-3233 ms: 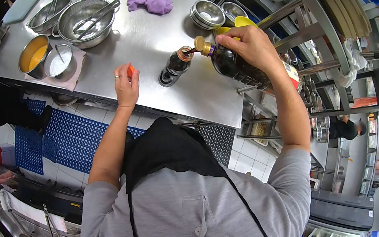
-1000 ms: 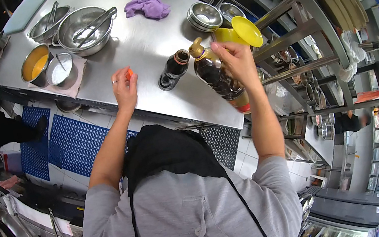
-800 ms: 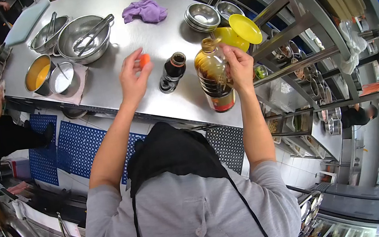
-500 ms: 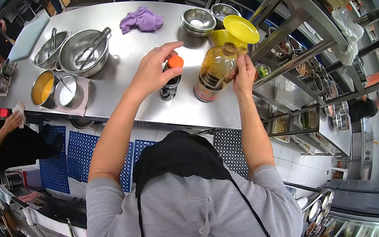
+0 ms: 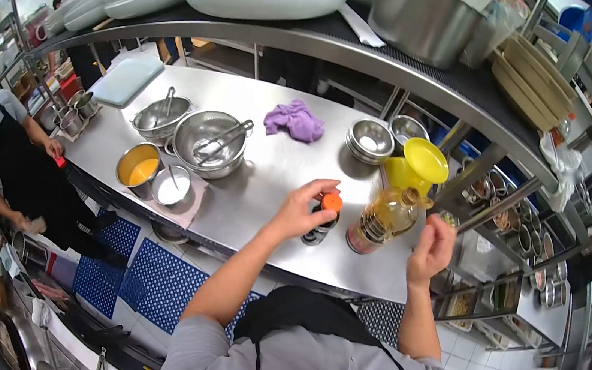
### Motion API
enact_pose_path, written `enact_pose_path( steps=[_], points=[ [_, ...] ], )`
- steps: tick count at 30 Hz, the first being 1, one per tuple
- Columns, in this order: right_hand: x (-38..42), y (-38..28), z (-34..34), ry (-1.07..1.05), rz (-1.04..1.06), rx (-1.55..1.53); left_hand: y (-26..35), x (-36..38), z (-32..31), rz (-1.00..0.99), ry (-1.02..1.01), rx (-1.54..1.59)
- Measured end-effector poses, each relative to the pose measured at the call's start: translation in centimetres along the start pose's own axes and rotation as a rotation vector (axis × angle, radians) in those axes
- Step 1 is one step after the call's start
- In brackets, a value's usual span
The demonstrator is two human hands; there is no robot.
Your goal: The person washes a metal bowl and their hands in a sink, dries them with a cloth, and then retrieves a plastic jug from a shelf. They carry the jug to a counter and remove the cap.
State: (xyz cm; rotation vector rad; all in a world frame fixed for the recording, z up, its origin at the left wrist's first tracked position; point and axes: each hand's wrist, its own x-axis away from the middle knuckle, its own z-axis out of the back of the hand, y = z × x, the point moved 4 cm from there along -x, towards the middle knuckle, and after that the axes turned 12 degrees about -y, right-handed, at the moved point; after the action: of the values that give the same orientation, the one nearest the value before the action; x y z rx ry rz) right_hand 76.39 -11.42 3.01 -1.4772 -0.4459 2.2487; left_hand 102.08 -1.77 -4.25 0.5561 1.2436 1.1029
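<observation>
The right hand [image 5: 433,247] has just let go of the large bottle [image 5: 374,225]. Half a second ago its fingers held the bottle by the neck or handle; now they are apart from it, just beside its right side. That grip is loosely curled with nothing showing in it; blur hides how narrow it is. The large bottle stands on the table [image 5: 267,191] by itself, near the right end and not far from the near right corner.

The left hand [image 5: 304,213] has stayed at the orange cap [image 5: 331,201], which sits on top of the small dark bottle [image 5: 317,235], near the table's near edge and just left of the large bottle. Its thumb is on the near side and its fingers reach over the far side, a fairly narrow grip; whether they press on the cap I cannot tell.

The view has also swung, so a shelf [image 5: 275,35] of plates now crosses the top. Taken together, the pouring looks finished and the closing of the small bottle seems in hand, with the right hand now free. Whether the cap is screwed tight cannot be told.
</observation>
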Motion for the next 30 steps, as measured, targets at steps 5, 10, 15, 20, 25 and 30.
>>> enact_pose_path(
  steps=[5, 10, 15, 20, 25, 30],
  points=[
    [-2.2, -4.5, -6.9, -0.666, 0.04, -0.023, 0.0, 0.5, -1.1, 0.022, 0.117, 0.0],
    [-4.2, -5.2, -11.9, -0.928, 0.078, 0.157, -1.9, 1.2, -2.0, 0.067, 0.217, 0.047],
    [-5.7, -5.1, -13.5, -1.106, 0.114, 0.219, -1.9, 1.7, -2.1, 0.098, 0.251, 0.002],
    [-7.1, -4.5, -14.2, -1.274, 0.13, 0.105, -2.4, 1.9, -2.6, 0.098, 0.274, 0.004],
    [-7.5, -4.1, -14.5, -1.312, 0.287, 0.008, -1.6, 1.9, -2.8, 0.101, 0.307, -0.011],
    [-7.4, -4.6, -14.7, -1.381, 0.08, 0.267, -1.9, 2.2, -3.4, 0.121, 0.338, 0.013]
  ],
)
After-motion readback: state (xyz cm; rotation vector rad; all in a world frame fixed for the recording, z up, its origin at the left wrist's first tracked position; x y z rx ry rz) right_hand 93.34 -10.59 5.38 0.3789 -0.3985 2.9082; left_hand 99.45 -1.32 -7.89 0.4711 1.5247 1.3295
